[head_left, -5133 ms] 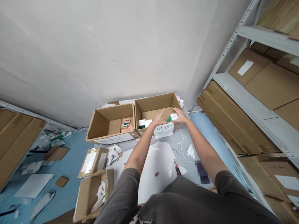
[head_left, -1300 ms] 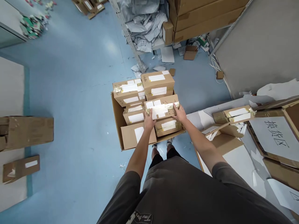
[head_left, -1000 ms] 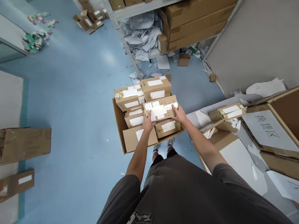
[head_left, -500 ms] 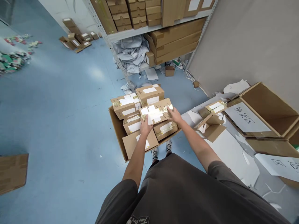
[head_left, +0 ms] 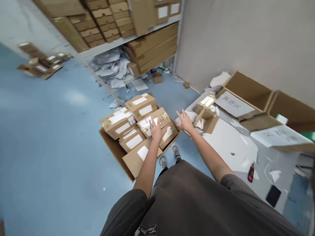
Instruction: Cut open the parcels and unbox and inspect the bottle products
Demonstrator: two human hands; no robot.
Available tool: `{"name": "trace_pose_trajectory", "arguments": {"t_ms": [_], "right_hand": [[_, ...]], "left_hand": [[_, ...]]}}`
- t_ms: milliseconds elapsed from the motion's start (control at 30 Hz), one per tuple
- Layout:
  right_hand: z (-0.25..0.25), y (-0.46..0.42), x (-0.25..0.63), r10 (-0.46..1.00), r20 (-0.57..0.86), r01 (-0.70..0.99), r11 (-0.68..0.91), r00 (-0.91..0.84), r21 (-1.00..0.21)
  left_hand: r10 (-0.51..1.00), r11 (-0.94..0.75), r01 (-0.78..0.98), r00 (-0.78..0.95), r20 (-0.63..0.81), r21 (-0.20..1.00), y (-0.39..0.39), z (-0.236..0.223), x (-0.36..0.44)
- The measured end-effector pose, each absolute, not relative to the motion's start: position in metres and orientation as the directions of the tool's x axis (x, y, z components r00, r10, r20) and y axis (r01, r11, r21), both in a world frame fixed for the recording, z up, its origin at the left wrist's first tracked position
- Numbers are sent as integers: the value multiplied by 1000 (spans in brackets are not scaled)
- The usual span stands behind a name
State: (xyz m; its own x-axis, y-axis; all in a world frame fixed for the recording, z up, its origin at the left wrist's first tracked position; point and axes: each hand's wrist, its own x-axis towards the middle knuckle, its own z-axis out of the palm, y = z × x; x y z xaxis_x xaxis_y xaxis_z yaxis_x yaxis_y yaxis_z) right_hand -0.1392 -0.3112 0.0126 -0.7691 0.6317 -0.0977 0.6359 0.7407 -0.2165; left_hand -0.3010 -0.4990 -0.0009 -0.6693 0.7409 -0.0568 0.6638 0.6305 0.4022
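Note:
Several small cardboard boxes with white labels and tape fill a large open carton [head_left: 115,156] in front of my feet. One taped cardboard box [head_left: 162,118] lies on top of the others near the right side. My left hand [head_left: 157,131] is over this box's near edge, fingers spread; whether it touches the box I cannot tell. My right hand [head_left: 185,122] hovers to the right of the carton with its fingers apart and nothing in them. A plain cardboard box [head_left: 131,163] sits in the carton's near corner, partly behind my left forearm.
A shelf [head_left: 108,46] with stacked boxes and crumpled white bags stands ahead. On the right, a small open box [head_left: 210,122], large open cartons [head_left: 248,90], a red-and-black tool [head_left: 251,172] and a dark flat object [head_left: 273,195] lie along a pale surface. Boxes [head_left: 40,65] sit by the far-left wall.
Both hands have let go of the taped box, which now rests on the others. My right hand has moved off to the right. The view has turned rightward.

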Motion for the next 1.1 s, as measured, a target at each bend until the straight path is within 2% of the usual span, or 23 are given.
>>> {"name": "trace_pose_trajectory", "arguments": {"t_ms": [67,167,333,567,767,967,1100], "right_hand": [[30,-306,-97,714,-65,710,676,-697,-198],[50,-298,-31,817,-48,809,560,-575,-179],[58,-289,60,900,-75,892,410,-429,-191],[14,-273,107,895,-301,938,275,-330,-211],[-38,-255,107,807,-484,939,254,-338,-231],[-61,-255,100,830,-453,940,235,-326,-246],[-59,-261,92,868,-349,925,265,-352,-273]], "left_hand": [[857,477,771,-515,-26,423,-463,15,-278],[950,271,853,-311,18,446,-414,35,-238],[992,124,875,-122,-35,469,-366,43,-179],[963,151,874,-26,-267,461,-321,7,-127],[904,286,888,-125,-409,361,-298,-25,-103],[896,336,902,-217,-387,272,-302,-36,-101],[898,352,881,-221,-380,318,-302,-45,-99]]}}
